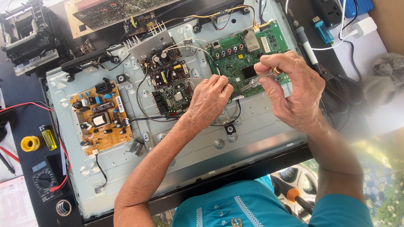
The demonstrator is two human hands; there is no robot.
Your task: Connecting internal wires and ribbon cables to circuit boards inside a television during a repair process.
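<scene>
A small screwdriver (257,80) with a clear handle is pinched between the thumb and fingers of the right hand (290,90), its tip slanted down toward seven o'clock and brought to the lower left edge of the green circuit board (246,56). The left hand (209,98) is curled loosely, fingertips pressed down beside that same edge; whether anything is gripped under the fingers cannot be told. The step in hand is judged to be work on a screw or connector at that board edge, and a steady, upright alignment of the tip, with the board braced by the left hand, is what the next move would seem to call for. Both hands are held over the grey metal back panel (202,151) of a flat screen. Three boards are counted on the panel: the green one at one o'clock from the left hand, a dark middle board (170,82) with a finned heat sink at ten o'clock, and an orange-brown power board (101,117) at nine o'clock. Farther out at nine o'clock, one yellow solder spool (30,143) and one small yellow bottle (49,138) are seen, with one multimeter (44,178) and one roll of tape (63,207) at eight o'clock. At two o'clock from the right hand, one soldering iron (306,44) and one blue lighter (323,29) are laid.
</scene>
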